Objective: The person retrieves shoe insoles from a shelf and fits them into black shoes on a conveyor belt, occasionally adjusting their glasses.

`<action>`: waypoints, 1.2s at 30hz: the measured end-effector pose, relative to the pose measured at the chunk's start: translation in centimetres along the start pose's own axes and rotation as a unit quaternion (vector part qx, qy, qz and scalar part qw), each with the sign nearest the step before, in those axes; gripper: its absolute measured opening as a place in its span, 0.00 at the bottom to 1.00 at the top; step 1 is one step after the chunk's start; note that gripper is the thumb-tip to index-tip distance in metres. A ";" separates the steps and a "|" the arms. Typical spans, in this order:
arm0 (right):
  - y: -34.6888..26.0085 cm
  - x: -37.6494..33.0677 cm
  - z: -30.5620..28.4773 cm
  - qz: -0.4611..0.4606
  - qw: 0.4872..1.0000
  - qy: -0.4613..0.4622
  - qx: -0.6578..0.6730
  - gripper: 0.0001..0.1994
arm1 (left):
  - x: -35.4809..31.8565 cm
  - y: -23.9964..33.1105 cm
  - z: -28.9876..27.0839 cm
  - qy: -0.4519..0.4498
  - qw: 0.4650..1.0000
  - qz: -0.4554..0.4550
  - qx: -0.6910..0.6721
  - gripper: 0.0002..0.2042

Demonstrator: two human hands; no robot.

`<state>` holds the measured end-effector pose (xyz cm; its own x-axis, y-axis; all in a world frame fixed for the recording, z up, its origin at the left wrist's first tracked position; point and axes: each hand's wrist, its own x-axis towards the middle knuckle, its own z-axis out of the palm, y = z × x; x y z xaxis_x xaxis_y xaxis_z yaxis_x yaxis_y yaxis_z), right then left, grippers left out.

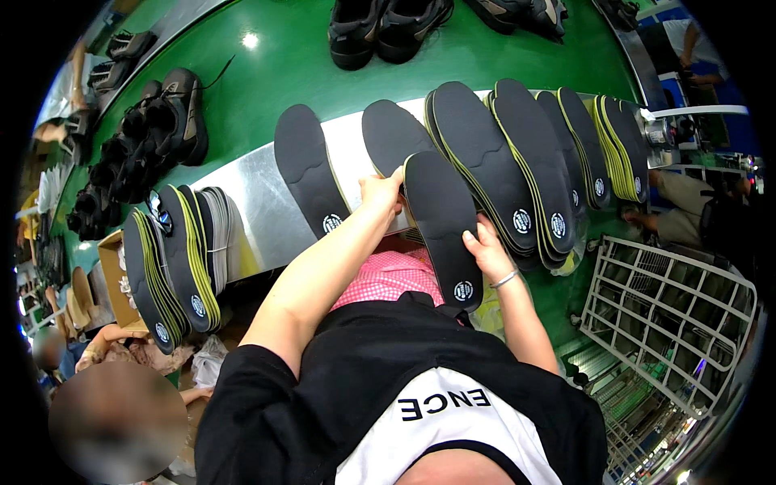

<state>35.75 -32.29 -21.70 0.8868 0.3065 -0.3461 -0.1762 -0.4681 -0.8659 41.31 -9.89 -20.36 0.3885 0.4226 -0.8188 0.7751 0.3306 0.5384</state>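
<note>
My right hand (488, 250) grips the right edge of a black shoe insole (443, 222) with a round white mark at its heel. My left hand (381, 191) touches the top left of that same insole, next to another black insole (392, 133) lying on the metal shelf (255, 202). A third single insole (305, 166) lies further left. To the right of my hands stand stacks of black insoles with yellow-green edges (509, 162).
A green conveyor surface (275, 65) carries black shoes (388, 28) at the back and more shoes (153, 133) on the left. Another insole stack (174, 267) leans at lower left. A white wire basket (667, 311) stands at right. A person sits at lower left.
</note>
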 end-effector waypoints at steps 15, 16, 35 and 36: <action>-5.8 -2.4 -0.4 -0.206 0.974 -0.092 -0.028 0.17 | -2.7 -1.2 -8.0 -0.394 0.850 0.073 -0.343 0.17; -5.9 -2.4 -0.3 -0.211 0.972 -0.096 -0.028 0.17 | -2.9 -1.0 -8.3 -0.399 0.849 0.082 -0.336 0.18; -6.4 -4.4 -4.0 -0.202 0.969 -0.141 -0.022 0.18 | -4.4 1.4 -3.2 -0.284 0.951 0.056 -0.110 0.19; -6.7 -4.9 -4.7 -0.190 0.972 -0.136 -0.005 0.18 | -4.9 1.7 -2.8 -0.314 0.935 0.081 -0.146 0.19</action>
<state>34.60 -34.51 -12.54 0.7414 0.6657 -0.0853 0.1483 -0.2864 -0.9466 39.29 -9.01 -14.84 0.7761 -0.0609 -0.6276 0.5471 0.5599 0.6222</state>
